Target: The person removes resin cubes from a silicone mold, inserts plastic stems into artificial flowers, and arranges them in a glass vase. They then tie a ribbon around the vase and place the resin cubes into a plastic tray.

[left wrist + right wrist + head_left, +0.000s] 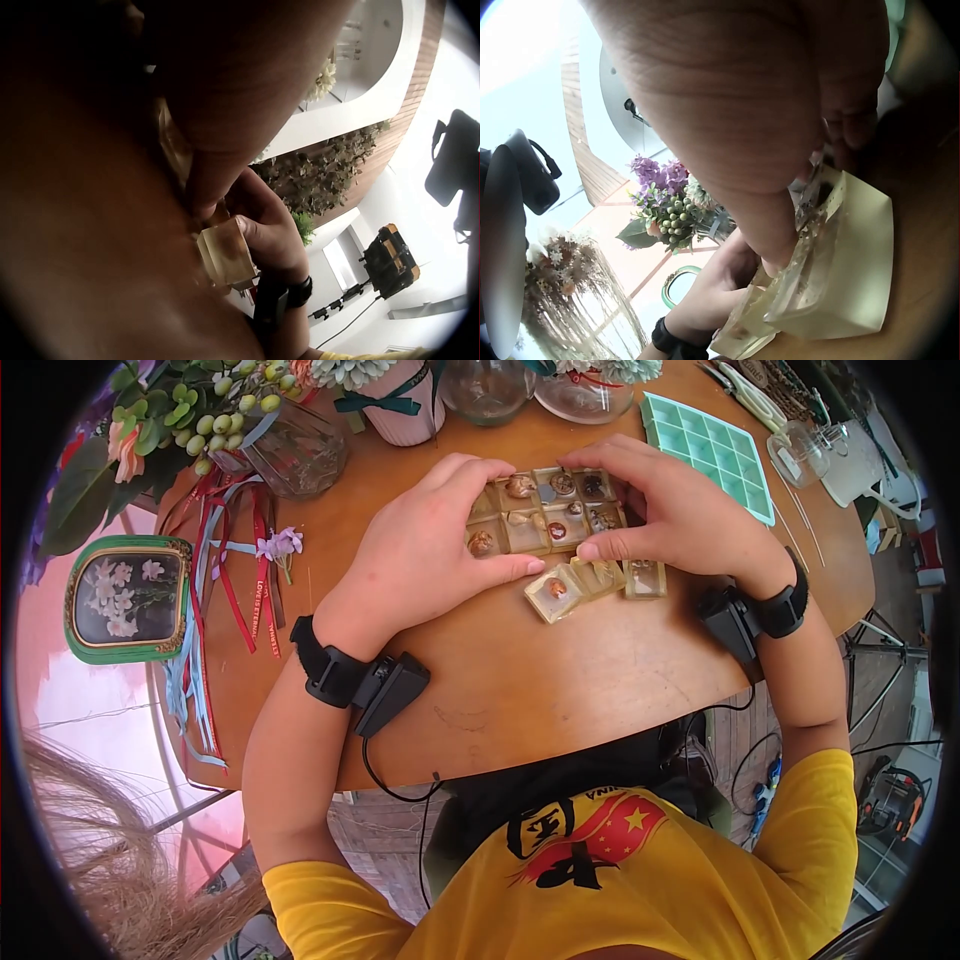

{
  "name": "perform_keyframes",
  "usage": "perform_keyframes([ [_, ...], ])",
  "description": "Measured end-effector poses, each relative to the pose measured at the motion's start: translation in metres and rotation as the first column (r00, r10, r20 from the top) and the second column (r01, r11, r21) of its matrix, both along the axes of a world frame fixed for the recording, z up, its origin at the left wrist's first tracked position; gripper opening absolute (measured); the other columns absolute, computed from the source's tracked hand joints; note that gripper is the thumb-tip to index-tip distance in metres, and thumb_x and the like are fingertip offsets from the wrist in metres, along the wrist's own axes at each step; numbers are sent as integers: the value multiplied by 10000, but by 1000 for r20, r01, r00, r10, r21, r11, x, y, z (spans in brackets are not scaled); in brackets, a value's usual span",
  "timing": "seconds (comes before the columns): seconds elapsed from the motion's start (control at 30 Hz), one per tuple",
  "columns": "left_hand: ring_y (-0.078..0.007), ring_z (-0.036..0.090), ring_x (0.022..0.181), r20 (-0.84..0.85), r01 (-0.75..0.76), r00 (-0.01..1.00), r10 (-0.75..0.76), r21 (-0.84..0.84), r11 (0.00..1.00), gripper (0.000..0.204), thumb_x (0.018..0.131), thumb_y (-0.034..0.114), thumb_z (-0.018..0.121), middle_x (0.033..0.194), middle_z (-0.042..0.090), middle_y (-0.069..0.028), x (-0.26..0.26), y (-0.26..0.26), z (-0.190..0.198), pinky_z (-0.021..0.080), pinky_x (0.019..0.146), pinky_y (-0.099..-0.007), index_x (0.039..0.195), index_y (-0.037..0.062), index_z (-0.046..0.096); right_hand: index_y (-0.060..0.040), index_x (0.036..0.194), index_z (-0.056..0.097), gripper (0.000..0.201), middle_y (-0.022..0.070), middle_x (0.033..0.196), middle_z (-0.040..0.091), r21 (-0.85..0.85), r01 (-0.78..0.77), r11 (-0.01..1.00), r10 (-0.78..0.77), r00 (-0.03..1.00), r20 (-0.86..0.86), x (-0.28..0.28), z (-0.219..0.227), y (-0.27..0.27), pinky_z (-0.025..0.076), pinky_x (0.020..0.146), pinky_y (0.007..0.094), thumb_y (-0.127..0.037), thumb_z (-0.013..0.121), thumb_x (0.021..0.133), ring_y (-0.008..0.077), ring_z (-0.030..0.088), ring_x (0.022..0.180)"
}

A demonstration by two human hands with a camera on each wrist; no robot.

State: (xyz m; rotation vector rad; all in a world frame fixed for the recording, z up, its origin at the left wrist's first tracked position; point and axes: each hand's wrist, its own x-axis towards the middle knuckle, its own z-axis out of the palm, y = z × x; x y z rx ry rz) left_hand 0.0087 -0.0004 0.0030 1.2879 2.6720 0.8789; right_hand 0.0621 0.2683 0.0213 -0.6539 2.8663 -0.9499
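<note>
The desk [480,700], wooden and with a curved near edge, carries all items recorded here. A bouquet [205,420] of leaves, green berries and coloured blooms stands at its far left. The left hand [420,545] is at the left side of a group of translucent yellowish blocks; its fingers are bent round the far edge and its thumb lies along the near edge, the gap between them filled by the group. The right hand [690,510] grips the opposite side in like manner, partly open to the width of the group, index finger at the far edge and thumb on the near blocks. A green-rimmed frame [128,600] holding white flowers lies at the left, well apart from the hands. The block group [535,510] rests on the desk between both hands, its cells set in rows. A mint-green compartment tray [708,445] lies beyond the right hand. At the near side of the group are three smaller pieces: a tilted block [553,592], a middle block [600,575] beside the right thumb, and a right block [645,579]. A purple flower sprig [280,547] lies near the ribbons [235,575]. Smallest are the brown, shell-like inclusions [520,486] inside several blocks; their exact nature cannot be told.
</note>
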Motion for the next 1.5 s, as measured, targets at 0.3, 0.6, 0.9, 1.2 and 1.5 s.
perform_keyframes([
  [0.3,-339,615,1172,-6,-11,1000,11,-20,1000,726,789,364,863,1278,598,-148,1,0,0,506,986,-402,1347,25,545,-102,1453,537,758,71,1111,568,-8,-33,999,32,997,-72,0,-11,4,466,719,301,-334,869,813,177,522,820],
  [0.6,-317,557,1264,93,114,989,-117,46,992,847,822,355,850,1408,504,-157,-2,-12,1,493,1014,-401,1496,48,439,-125,1542,432,1016,105,1284,527,-68,-142,988,144,989,25,4,-3,8,478,873,343,-400,930,700,251,524,1038],
  [0.9,-324,511,1318,92,149,985,-149,3,989,918,789,377,883,1435,474,-151,0,-11,6,441,1090,-392,1518,59,424,-101,1549,396,1057,183,1436,464,-20,-172,985,171,984,-45,6,-8,5,472,1075,406,-423,929,695,375,538,1290],
  [1.2,-330,494,1341,131,141,981,-140,4,990,895,804,352,870,1451,457,-167,0,-13,5,420,1119,-398,1521,60,420,-82,1551,400,1079,180,1480,437,2,-124,992,124,992,2,9,-6,1,422,1131,410,-483,911,690,363,484,1361],
  [1.5,-356,456,1381,105,181,978,-180,-4,983,1026,743,414,906,1481,426,-192,2,-13,7,385,1149,-418,1554,70,381,-67,1557,396,999,173,1508,411,-68,-186,980,191,978,79,3,-2,8,369,1175,398,-355,905,748,339,438,1405],
])
